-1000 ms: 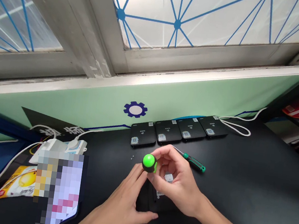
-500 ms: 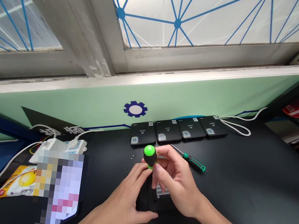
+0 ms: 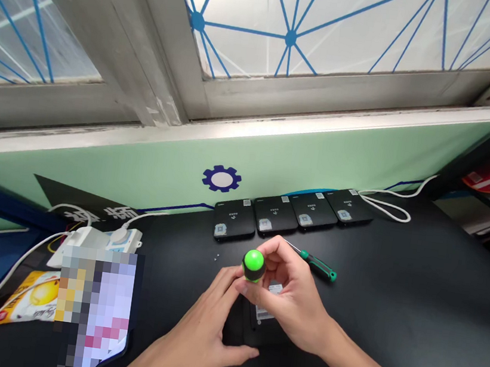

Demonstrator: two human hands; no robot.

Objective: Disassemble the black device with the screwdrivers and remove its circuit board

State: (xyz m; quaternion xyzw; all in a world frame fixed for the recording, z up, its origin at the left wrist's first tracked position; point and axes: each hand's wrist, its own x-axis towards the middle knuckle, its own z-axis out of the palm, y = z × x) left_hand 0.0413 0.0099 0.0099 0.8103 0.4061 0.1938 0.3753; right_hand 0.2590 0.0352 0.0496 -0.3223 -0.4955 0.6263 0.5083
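Observation:
My right hand (image 3: 286,297) is closed around a screwdriver (image 3: 254,263) with a bright green cap and a black grip. It stands almost upright, so its tip is hidden beneath my fingers. Under both hands lies a flat black device (image 3: 268,334) with a white label on its upper face. My left hand (image 3: 209,317) grips the device along its left side, fingers at the far end and thumb stretched along the near edge. Two or so tiny screws (image 3: 217,257) rest on the table just beyond my left fingertips.
Several similar black devices (image 3: 235,219) stand in a row against the green wall. A second, green-and-black screwdriver (image 3: 319,267) lies to the right. At left are a white power strip (image 3: 83,246), a yellow snack packet (image 3: 38,298) and a partly blurred phone (image 3: 112,316).
The screwdriver's cap has shifted a little right and nearer to me, and my right fingers have turned with it. More of the label shows. My left hand has stayed put.

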